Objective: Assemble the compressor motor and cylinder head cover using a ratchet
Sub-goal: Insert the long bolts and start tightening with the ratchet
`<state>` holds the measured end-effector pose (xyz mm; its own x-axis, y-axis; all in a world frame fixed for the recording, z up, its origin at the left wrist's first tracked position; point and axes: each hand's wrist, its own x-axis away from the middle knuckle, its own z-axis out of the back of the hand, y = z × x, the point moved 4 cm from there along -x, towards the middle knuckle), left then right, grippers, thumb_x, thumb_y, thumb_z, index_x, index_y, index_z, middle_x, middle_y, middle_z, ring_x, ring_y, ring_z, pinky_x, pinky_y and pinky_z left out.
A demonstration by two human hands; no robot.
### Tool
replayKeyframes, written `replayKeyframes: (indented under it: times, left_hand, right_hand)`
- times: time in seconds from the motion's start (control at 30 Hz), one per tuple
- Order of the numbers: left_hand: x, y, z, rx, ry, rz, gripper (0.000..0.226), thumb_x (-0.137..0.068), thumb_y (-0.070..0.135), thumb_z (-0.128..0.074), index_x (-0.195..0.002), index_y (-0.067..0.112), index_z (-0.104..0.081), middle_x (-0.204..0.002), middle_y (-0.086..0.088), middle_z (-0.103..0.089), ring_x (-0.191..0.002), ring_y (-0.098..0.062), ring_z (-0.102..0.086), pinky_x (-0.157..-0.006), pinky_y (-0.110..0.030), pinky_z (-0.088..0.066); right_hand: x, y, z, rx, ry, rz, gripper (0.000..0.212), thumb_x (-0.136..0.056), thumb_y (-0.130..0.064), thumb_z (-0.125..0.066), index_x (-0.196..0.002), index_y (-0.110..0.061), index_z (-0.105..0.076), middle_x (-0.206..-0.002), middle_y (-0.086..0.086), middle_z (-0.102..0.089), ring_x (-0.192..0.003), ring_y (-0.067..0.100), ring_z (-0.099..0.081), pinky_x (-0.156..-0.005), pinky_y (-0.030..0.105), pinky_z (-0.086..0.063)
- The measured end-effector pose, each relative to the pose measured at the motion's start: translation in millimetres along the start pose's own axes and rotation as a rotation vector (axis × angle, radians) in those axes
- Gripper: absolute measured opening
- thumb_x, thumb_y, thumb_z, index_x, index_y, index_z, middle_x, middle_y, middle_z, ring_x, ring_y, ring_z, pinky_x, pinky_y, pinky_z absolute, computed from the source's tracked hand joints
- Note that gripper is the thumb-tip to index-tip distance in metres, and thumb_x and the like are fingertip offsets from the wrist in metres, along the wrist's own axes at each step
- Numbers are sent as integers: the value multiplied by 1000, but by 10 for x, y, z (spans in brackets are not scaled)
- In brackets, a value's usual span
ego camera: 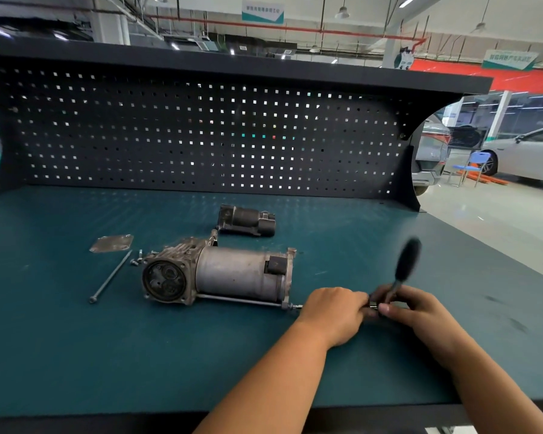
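Compressor motor (242, 272) fastening is in hand at the fingertips. The ratchet (406, 261) is pinched at its head by the curled fingers and thumb of the right hand (414, 311). Its drive end is enclosed by the curled fingers of the left hand (333, 311), whose tips are hidden behind the knuckles. The black handle is seen blurred, raised toward the far right.

The tool is lined up with the head of a long through-bolt (242, 300) run along the near side of the motor. The motor is laid on its side at the middle of the green bench mat (60, 324), its open cylinder face to the left.

The step is judged to be the running-in of this first bolt, so the task is judged early. A second long bolt (110, 277), loose at the left, is to be fitted next. The cylinder head cover (112, 243) and the small screws (136, 260) beside it would then follow.

Swing room for the handle is open to the right and far side. The dark cylindrical unit (246, 220) lies well apart behind the motor, with the pegboard (201, 130) farther off. The bench's near edge (107, 413) lies well behind the wrists.
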<state>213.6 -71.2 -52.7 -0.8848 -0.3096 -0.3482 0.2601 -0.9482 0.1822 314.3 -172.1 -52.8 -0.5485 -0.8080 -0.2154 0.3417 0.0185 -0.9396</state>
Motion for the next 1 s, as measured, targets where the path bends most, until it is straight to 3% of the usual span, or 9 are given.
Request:
replayKeyframes:
  times: [0.13, 0.23, 0.37, 0.47, 0.6, 0.67, 0.73, 0.87, 1.0]
  left_hand:
    - [-18, -51, 29, 1, -4, 26, 32, -96, 43, -45, -101, 12, -53, -107, -16, -63, -98, -37, -56, -64, -37, -30]
    - [-15, -49, 35, 1, -5, 7, 33, -98, 42, -42, -95, 11, -53, -103, -17, -64, -96, -38, -57, -63, -36, -30]
    - [-1, -26, 24, -17, 1, 1, 33, -101, 36, -35, -94, 10, -55, -101, -17, -64, -93, -39, -57, -62, -36, -29]
    - [14, -31, 24, -21, -8, 2, 32, -101, 35, -36, -93, 10, -56, -101, -17, -64, -92, -39, -57, -62, -35, -28]
    - [5, -45, 4, -37, -36, 24, 28, -101, 29, -35, -100, 9, -55, -104, -19, -63, -94, -39, -56, -64, -36, -29]
    - [-10, -52, 17, -31, -37, 34, 30, -100, 35, -37, -100, 9, -53, -105, -18, -63, -96, -39, -56, -65, -37, -30]
    - [-11, -52, 42, -8, -17, 36, 35, -96, 45, -43, -101, 11, -49, -104, -18, -63, -95, -38, -57, -65, -38, -31]
    - [12, -4, 55, 19, 20, -24, 32, -98, 42, -40, -96, 12, -50, -98, -17, -65, -89, -39, -58, -60, -36, -29]
    - [24, -20, 44, 7, 41, -39, 31, -100, 37, -38, -93, 11, -53, -97, -17, -65, -89, -40, -57, -60, -37, -28]
  right_hand:
    - [-56, 21, -41, 27, 39, -43, 26, -84, 4, -63, -89, -19, -73, -85, 1, -75, -83, 13, -67, -78, 17, -51]
    - [-98, -5, -79, 184, 112, -39, 12, -92, -15, -60, -91, -16, -71, -81, 1, -73, -79, 15, -65, -72, 22, -47]
    - [-58, 23, -61, 384, 143, -87, 33, -95, -36, -52, -80, -14, -71, -82, 10, -71, -84, 26, -64, -71, 30, -44]
    - [-13, 14, -39, 216, 60, -29, 16, -92, -20, -60, -81, -23, -73, -81, -4, -74, -83, 13, -67, -77, 27, -48]
    - [-8, 2, -13, 133, 44, 36, 22, -81, 7, -66, -83, -16, -67, -86, 3, -69, -83, 15, -62, -73, 13, -46]
    - [-25, -8, -21, 100, 79, 26, 23, -81, 5, -67, -80, -17, -68, -82, 0, -71, -80, 12, -64, -70, 9, -47]
    - [-49, -11, -41, 159, 125, -2, 13, -87, -8, -65, -78, -18, -69, -74, -1, -71, -71, 9, -63, -68, 17, -47]
    - [-66, 35, -30, 391, 138, -109, 43, -94, -39, -53, -74, -3, -63, -60, 3, -52, -59, 17, -44, -59, 31, -34]
    - [10, -28, -26, 165, 66, -6, 11, -91, -17, -61, -82, -14, -68, -70, 0, -67, -65, 6, -59, -64, 19, -45]
